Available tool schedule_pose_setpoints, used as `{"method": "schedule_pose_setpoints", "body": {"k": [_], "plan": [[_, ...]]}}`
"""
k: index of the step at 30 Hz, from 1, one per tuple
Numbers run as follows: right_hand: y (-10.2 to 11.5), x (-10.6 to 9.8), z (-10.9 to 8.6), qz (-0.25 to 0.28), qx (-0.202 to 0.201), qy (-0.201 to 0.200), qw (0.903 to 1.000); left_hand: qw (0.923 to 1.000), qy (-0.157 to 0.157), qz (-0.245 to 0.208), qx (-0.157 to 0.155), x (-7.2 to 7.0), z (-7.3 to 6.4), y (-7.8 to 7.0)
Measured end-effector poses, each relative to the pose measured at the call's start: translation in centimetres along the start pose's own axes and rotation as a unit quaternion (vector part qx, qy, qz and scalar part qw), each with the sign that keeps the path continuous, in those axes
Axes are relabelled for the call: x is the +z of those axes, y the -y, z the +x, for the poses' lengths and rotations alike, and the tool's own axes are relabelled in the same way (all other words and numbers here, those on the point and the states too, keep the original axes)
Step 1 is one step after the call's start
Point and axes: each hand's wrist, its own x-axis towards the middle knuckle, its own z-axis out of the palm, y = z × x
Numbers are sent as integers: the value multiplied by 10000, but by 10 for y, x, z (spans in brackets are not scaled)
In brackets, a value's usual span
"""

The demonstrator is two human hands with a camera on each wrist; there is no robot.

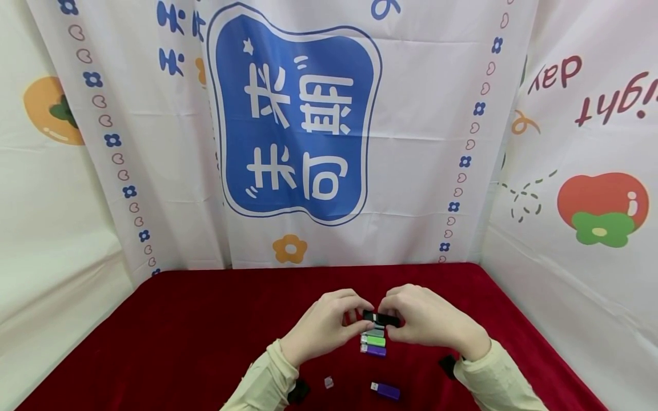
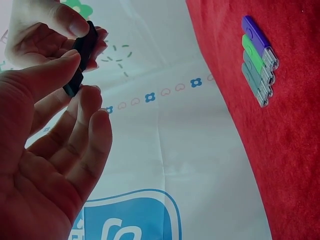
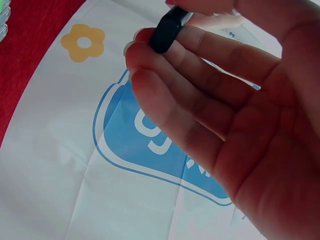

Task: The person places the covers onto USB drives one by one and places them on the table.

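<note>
Both hands hold a black USB flash drive (image 1: pixel 389 320) above the table, its metal plug showing between two black parts. My left hand (image 1: pixel 329 319) pinches the black cap (image 2: pixel 74 84) at the plug end between thumb and fingers. At the other end, my right hand (image 1: pixel 432 317) grips the drive's body (image 3: pixel 166 34) with thumb and fingertips. Below the hands lies a row of capped flash drives: a purple one (image 1: pixel 376 350), a green one (image 2: pixel 255 51) and a grey one (image 2: pixel 251 76). The hands partly hide the row's far end in the head view.
Nearer the front of the red tablecloth (image 1: pixel 205 342) lie an uncapped purple flash drive (image 1: pixel 385 391) and a small clear cap (image 1: pixel 329 382). Dark objects (image 1: pixel 298 392) show beside both sleeves. Printed white curtains (image 1: pixel 411 171) stand behind the table and at its sides.
</note>
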Motion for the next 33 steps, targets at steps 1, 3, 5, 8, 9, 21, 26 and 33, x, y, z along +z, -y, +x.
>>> {"method": "schedule_pose_setpoints", "body": {"k": [1, 3, 5, 8, 9, 21, 26, 33], "plan": [[0, 0, 0, -1, 0, -3, 10000, 10000, -10, -1, -19, 0, 0, 0], [0, 0, 0, -17, 13, -13, 10000, 10000, -28, -8, -70, 0, 0, 0], [0, 1, 0, -33, 21, -27, 10000, 9999, -35, -13, -114, 0, 0, 0], [-1, 1, 0, -63, 39, -53, 10000, 9999, -24, -46, -139, 0, 1, 1], [-1, 2, 0, -54, 42, -56, 10000, 9999, -12, -77, -137, 0, 1, 1], [-2, 1, -1, 88, -121, -196, 9997, 9994, -59, -324, -76, -1, 2, 3], [-3, 1, 1, 151, -227, -325, 9991, 9993, -68, -223, -293, -2, 2, 3], [-5, 3, 2, 80, -529, -697, 9961, 9994, -128, -159, -294, -3, 2, 4]]}}
